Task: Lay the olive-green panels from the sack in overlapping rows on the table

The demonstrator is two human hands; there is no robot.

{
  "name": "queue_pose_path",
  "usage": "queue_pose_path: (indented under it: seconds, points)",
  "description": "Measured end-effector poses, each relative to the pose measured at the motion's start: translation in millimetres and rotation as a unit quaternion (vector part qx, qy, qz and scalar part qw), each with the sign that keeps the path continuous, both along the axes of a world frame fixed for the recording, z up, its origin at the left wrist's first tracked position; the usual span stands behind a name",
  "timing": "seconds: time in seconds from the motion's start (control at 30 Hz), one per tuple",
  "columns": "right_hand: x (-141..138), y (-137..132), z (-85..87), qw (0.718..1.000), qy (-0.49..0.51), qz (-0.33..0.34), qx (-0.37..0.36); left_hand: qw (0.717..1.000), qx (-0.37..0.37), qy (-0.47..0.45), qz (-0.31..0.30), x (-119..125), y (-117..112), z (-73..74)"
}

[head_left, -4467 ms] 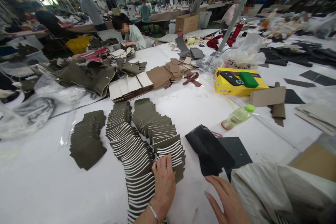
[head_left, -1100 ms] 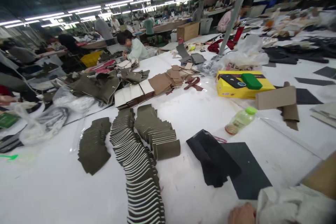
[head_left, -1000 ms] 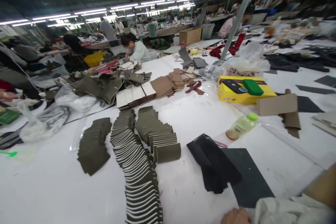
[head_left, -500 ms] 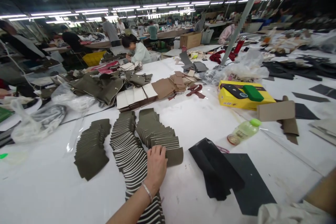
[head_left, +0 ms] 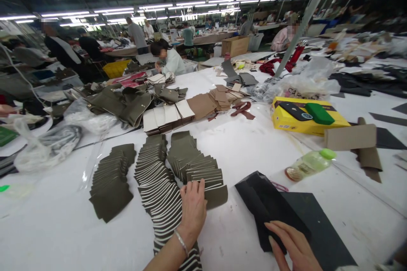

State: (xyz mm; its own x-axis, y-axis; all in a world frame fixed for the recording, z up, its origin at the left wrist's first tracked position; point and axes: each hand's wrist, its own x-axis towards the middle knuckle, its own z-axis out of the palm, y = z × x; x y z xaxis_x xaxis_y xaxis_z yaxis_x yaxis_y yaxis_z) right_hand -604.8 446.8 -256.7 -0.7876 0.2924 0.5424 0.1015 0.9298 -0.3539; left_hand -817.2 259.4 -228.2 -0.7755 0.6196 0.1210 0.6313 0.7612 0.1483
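Note:
My left hand (head_left: pixel 192 207) lies flat, fingers stretched out, on the near end of the right row of olive leather pieces (head_left: pixel 197 169). Beside it runs the long middle row of overlapping olive pieces (head_left: pixel 159 186), and a third shorter row (head_left: pixel 110 180) lies further left. My right hand (head_left: pixel 291 243) rests with open fingers on a stack of black pieces (head_left: pixel 270 205) at the lower right. Neither hand grips anything.
A lying green-capped bottle (head_left: pixel 310 164), a yellow box (head_left: pixel 307 120) with a phone and green case on it, tan pieces (head_left: pixel 203 103) and olive bags (head_left: pixel 127 103) lie on the white table (head_left: pixel 248 144). A person (head_left: pixel 170 57) works at the far edge.
My left hand left the olive rows, then came back and settled on the right row's near end. My right hand moved forward onto the black stack. The view shifted slightly.

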Motion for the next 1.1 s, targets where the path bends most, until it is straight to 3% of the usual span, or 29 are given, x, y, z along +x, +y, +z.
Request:
queue_pose_path:
  seconds: [0.3, 0.47, 0.63, 0.9, 1.1]
  points:
    - [-30.3, -13.1, -6.5, 1.000, -0.020, 0.022, -0.008, 0.999, 0.018, -0.020, 0.033, -1.5, 4.1, 2.3]
    - [-38.9, -14.8, -7.3, 0.999, -0.025, 0.020, -0.017, 1.000, 0.019, -0.012, 0.003, -7.3, 3.1, -3.2]
    - [-38.5, -15.3, -19.7, 0.998, -0.045, 0.027, -0.020, 1.000, 0.009, -0.013, -0.009, -12.9, 4.9, -6.3]
    - [-40.4, -14.5, -35.5, 0.997, -0.064, 0.029, -0.034, 0.999, 0.018, -0.029, 0.038, -15.4, 9.6, -3.2]
    - [-50.7, -16.0, -31.8, 0.999, -0.035, 0.030, -0.014, 0.995, -0.019, -0.060, 0.073, -28.8, 10.9, -0.5]
